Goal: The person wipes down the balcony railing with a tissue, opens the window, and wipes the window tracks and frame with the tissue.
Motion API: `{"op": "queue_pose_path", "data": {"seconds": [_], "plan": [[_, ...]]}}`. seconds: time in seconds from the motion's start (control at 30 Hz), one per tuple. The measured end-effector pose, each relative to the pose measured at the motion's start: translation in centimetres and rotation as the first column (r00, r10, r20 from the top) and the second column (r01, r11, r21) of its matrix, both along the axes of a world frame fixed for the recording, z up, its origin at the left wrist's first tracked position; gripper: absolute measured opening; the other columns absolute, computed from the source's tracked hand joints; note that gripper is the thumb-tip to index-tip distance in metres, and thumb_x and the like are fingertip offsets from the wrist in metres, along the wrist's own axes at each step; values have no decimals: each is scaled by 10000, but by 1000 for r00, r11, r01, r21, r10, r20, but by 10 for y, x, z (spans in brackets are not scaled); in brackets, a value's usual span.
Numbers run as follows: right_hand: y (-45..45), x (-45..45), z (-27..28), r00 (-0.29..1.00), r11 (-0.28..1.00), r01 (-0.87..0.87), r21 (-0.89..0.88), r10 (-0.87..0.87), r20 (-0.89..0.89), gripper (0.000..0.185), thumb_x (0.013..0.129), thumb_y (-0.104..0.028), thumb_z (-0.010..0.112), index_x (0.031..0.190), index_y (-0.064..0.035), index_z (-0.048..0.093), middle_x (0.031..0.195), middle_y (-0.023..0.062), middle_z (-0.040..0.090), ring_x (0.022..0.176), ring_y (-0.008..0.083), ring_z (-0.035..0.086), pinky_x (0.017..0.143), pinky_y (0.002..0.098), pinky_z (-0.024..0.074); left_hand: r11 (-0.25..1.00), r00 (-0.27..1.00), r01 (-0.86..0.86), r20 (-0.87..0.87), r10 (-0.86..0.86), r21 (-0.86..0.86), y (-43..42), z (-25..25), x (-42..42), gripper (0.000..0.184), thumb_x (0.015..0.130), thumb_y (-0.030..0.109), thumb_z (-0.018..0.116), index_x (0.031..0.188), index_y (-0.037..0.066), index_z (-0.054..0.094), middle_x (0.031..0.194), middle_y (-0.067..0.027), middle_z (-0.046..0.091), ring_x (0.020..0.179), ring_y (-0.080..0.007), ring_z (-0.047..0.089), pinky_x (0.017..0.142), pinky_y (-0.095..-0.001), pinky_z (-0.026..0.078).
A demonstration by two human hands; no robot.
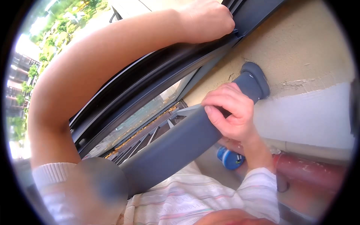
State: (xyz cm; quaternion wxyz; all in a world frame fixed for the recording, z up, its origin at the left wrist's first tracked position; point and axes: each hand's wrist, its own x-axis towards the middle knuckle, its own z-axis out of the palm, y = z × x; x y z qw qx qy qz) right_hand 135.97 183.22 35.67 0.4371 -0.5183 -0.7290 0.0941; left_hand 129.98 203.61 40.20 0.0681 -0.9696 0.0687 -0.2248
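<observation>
My left arm reaches across the upper part of the head view, over a dark sliding-type frame (150, 80) with long grooves. At its end my left hand (210, 21) is closed in a fist against the dark frame near the wall; what its fingers hold, if anything, is hidden. Lower down, my right hand (234, 112) is wrapped over a broad grey handrail (170, 148), thumb on the near side. That rail slants from the lower left up to a rounded end bracket (255, 80) on the wall.
Thin metal bars (153, 135) stand beyond the rail. The beige wall (300, 41) has cracked plaster above a white lower part. Below my right arm are a blue-lidded tub (229, 158) and a thick red pipe (311, 172). Trees and buildings show outside at left.
</observation>
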Motion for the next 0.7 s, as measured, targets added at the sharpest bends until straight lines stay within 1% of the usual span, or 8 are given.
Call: {"op": "queue_pose_path", "data": {"seconds": [0.03, 0.13, 0.17, 0.27, 0.37, 0.47, 0.6, 0.7], "plan": [[0, 0, 0, 1000, 1000, 7, 5, -7, -6, 120, 659, 7, 662, 755, -52, 621, 728, 50, 616, 641, 197, 573, 656, 298, 412, 998, 999, 52, 8, -52, 23, 3, 1, 8, 170, 719, 91, 507, 679, -7, 640, 726, -187, 624, 740, -328, 624, 680, -389, 501], [-2, 0, -2, 1000, 1000, 29, -3, -29, -11, 117, 664, 3, 663, 757, -54, 621, 731, 52, 619, 647, 202, 576, 658, 293, 415, 985, 977, -170, -125, 172, 27, 0, 5, 11, 166, 715, 90, 511, 695, -1, 648, 733, -187, 626, 731, -331, 623, 675, -396, 499], [-2, 0, -1, 999, 999, 35, -5, -35, -5, 117, 665, 2, 663, 758, -55, 621, 732, 53, 620, 647, 204, 576, 658, 291, 416, 990, 981, -139, -138, 139, 13, -2, 8, 9, 167, 714, 94, 512, 711, 10, 656, 742, -195, 627, 737, -335, 623, 677, -399, 498], [-4, 0, -5, 999, 998, 51, 29, -51, 8, 117, 667, 0, 663, 759, -57, 620, 727, 53, 621, 650, 207, 577, 654, 287, 417, 977, 963, -200, -168, 211, 80, -2, 6, 12, 174, 723, 96, 505, 719, 18, 660, 737, -205, 624, 740, -339, 622, 684, -402, 496], [-5, -2, -4, 998, 998, 55, 38, -56, 19, 113, 669, 1, 660, 757, -57, 618, 717, 53, 618, 650, 207, 578, 653, 288, 418, 964, 888, -265, -391, 240, -9, -14, 27, -22, 183, 739, 107, 501, 724, 13, 657, 742, -213, 622, 741, -339, 624, 690, -404, 496], [-5, -3, -4, 998, 998, 54, 40, -54, 11, 106, 676, 1, 654, 758, -55, 617, 713, 52, 617, 650, 206, 578, 652, 288, 418, 941, 906, -334, -291, 306, -51, -23, 23, -31, 189, 749, 117, 501, 730, 9, 655, 745, -211, 621, 738, -339, 625, 690, -410, 494], [-4, -4, -2, 998, 998, 65, 23, -65, -12, 86, 689, -2, 647, 754, -49, 615, 711, 54, 618, 651, 206, 580, 651, 287, 418, 993, 990, -103, -94, 108, 54, 3, -4, 11, 183, 751, 120, 502, 734, 23, 656, 748, -188, 627, 764, -321, 628, 694, -393, 496], [-6, -4, -3, 997, 997, 76, 11, -76, -11, 73, 695, -1, 641, 749, -43, 616, 708, 57, 619, 653, 205, 582, 652, 281, 417, 978, 974, -169, -133, 185, 121, 1, 2, 25, 188, 752, 109, 494, 757, 27, 664, 788, -169, 639, 803, -309, 627, 713, -382, 496]]}}
